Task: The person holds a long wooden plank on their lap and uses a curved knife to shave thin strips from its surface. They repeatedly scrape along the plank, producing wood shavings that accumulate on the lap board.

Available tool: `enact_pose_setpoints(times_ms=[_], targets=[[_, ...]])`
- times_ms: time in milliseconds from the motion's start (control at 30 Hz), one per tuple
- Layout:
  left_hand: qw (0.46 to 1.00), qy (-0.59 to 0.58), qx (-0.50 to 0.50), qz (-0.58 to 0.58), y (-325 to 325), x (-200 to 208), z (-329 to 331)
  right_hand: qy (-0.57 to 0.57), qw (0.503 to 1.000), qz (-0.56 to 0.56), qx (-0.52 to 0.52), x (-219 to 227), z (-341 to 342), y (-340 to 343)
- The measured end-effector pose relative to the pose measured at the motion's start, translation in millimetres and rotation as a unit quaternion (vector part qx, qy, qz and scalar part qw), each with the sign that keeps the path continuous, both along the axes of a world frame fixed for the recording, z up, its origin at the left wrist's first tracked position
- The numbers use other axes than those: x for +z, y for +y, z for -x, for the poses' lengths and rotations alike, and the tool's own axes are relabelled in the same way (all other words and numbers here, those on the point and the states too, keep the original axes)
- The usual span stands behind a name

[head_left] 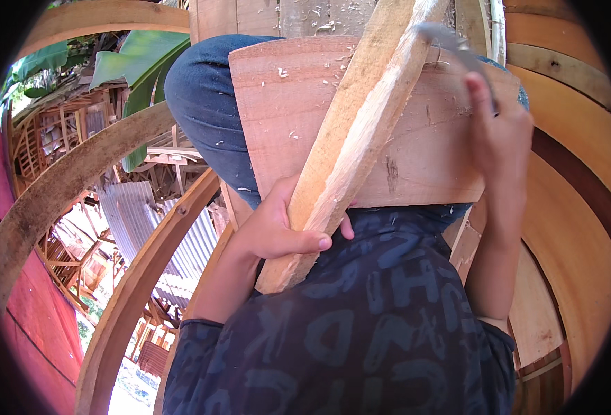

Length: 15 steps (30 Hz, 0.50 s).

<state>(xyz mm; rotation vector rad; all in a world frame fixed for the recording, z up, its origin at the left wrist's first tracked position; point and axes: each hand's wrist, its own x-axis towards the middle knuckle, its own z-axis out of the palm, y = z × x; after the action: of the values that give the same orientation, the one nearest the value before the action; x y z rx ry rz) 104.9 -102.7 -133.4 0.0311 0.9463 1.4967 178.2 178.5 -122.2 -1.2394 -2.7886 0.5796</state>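
A long squared wooden stick (347,149) slants across my lap, its lower end near my shirt and its upper end leaving the top of the view. Fresh pale cut wood shows along its right edge. My left hand (288,225) is wrapped round the stick near the lower end, thumb across its face. In my right hand (496,131) is a knife with a curved grey blade (461,50); the blade tip meets the stick's right edge high up. The knife's handle is hidden in my grip, and motion blurs the blade. Under the stick, a flat wooden board (278,117) rests on my thighs.
Wood shavings (283,72) lie scattered on the board and on the planks (305,17) beyond it. Wooden slats stand close on my right (561,207). At the left, a curved wooden rail (139,297) borders a drop with corrugated metal sheets (129,214) below.
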Motion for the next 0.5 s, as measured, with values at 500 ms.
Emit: enact_pose_setpoints(times_ms=[500], targets=[[1.000, -0.015, -0.001, 0.025, 4.0, 18.4, 7.8, -0.005, 0.983, 0.054, 0.175, 31.4, -7.8, -60.8]])
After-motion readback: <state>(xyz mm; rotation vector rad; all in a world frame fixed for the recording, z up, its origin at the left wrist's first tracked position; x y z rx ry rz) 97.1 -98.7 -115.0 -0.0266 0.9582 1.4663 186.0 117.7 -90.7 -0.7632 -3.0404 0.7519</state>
